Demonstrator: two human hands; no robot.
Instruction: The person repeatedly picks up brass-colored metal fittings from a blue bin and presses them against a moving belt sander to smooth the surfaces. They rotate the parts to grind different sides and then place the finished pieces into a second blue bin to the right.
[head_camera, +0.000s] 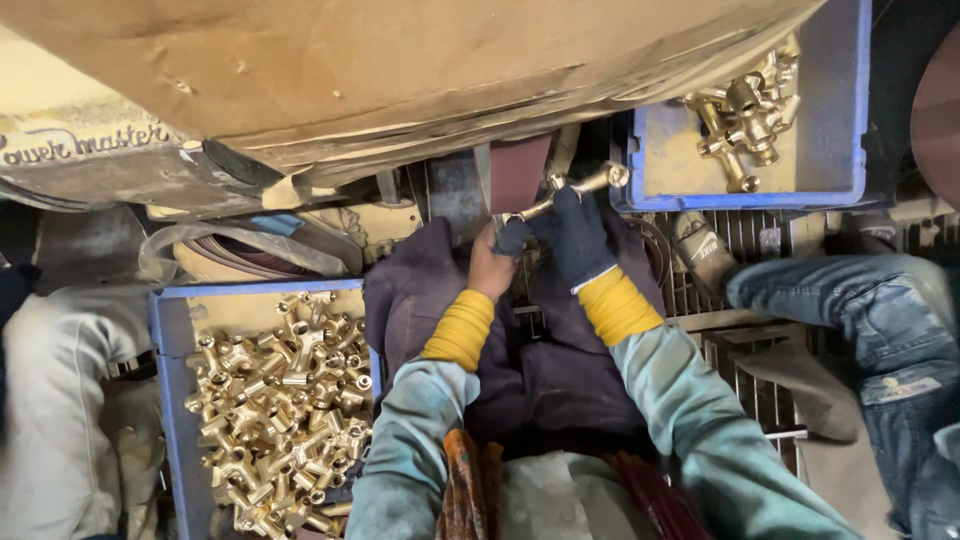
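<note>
Pinching a brass fitting (575, 186) in both hands: left hand (492, 265) and gloved right hand (578, 235) clamp it against the sanding belt (518, 170). Risk: fingertips sit close to the belt; a slip could abrade them. Blue finished-parts tray (840, 120) just beside, raw-parts tray (170, 400) lower left.

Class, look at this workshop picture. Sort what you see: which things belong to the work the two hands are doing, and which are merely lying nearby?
In the work:
- brass fitting, held by left hand and gloved right hand
- sanding belt it meets
- left crate of brass fittings
- right crate with a few fittings

Lying about:
- dark cloth on the lap
- coiled belts
- another person's jeans leg
</note>
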